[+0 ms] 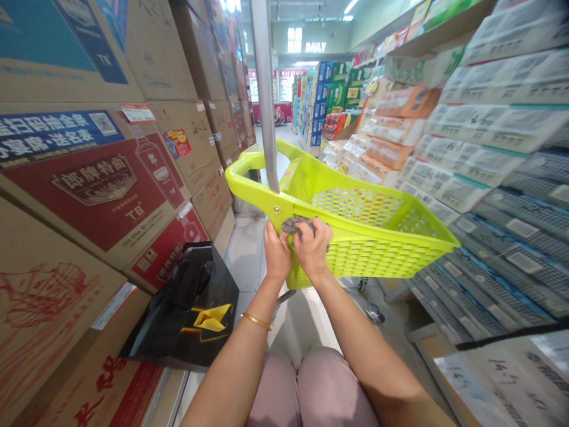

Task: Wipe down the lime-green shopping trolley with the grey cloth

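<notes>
A lime-green plastic shopping basket on wheels (377, 255) stands in front of my knees, with a metal pole (265, 107) rising from its near end. My right hand (312, 246) is closed on a crumpled grey cloth (293, 225), pressing it to the basket's side below the handle. Just left of it, my left hand (276, 252) grips the basket's near corner, its fingers curled and partly hidden behind the green plastic. No goods show in the visible part of the basket.
Stacked cartons (102, 184) line the left side, with a black bag (191, 314) in front of them. Packaged paper goods (471, 142) are piled on the right. Tiled floor (246, 243) runs down the aisle. A caster wheel (374, 312) shows under the basket.
</notes>
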Available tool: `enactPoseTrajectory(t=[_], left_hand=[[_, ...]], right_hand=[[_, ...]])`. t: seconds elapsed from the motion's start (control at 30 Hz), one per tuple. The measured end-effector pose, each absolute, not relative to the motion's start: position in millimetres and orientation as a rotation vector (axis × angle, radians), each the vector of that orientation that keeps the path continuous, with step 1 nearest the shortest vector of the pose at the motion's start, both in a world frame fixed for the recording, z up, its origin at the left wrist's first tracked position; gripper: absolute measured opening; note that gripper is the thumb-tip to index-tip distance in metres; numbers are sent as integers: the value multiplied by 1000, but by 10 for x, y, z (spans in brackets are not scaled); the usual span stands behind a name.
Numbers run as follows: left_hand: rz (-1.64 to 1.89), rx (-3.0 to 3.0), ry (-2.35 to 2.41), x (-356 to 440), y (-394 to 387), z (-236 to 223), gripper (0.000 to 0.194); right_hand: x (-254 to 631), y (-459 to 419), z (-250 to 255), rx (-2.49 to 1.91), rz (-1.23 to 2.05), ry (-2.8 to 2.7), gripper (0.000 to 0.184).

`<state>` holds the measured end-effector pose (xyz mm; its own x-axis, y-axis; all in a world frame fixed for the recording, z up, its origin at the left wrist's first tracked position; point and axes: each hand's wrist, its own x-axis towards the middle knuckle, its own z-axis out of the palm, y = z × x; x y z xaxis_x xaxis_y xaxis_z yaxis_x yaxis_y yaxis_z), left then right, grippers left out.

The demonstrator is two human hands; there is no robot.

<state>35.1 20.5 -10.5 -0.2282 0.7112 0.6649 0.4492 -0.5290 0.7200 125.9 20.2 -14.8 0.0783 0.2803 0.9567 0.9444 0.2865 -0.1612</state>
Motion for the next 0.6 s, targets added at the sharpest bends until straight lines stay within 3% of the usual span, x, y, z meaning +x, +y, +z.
enactPoseTrajectory(t=[0.23,0.5,0.6], left_hand=[[1854,1803,1481,220,245,-85,37],[2016,1857,1696,270,48,-13,48],[2047,2133,1615,366,14,127,40]], right_hand=[[1233,-17,-418,-1234,-660,-1616,15],[1247,-82,-237,-1184,-582,-1482,16],[1302,-99,-126,-1133,-613,-1380,15]])
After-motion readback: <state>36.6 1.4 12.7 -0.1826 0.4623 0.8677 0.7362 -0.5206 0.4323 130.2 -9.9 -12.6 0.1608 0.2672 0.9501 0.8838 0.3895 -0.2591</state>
